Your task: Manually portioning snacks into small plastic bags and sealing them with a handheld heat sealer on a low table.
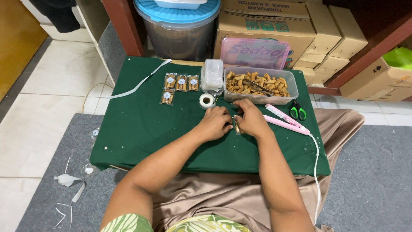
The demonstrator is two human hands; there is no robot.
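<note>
I see both hands meeting in the middle of the frame over the green-covered bench (141,129). The left hand (216,123) is curled, fingers bent inward toward the right hand (251,119), and between the two sits a small clear packet of snacks (236,127), pinched at the point where the fingertips come together. The packet is mostly hidden, so I cannot tell for certain how its long axis runs; what shows looks roughly upright in the frame, running away from the body. It lies just right of the left hand's fingertips and under the right hand's thumb side, so both hands are on it, the right covering more of it. Just above the left hand is a roll of tape (207,101), and higher left of that four finished packets (180,85) lie in a loose group. Toward the upper right of centre stands a clear tub of snack sticks (260,86) with tongs in it. Right of the right hand lies a pink heat sealer (285,119), near it, its long axis slanting down to the right, and green-handled scissors (298,111) just beyond.
</note>
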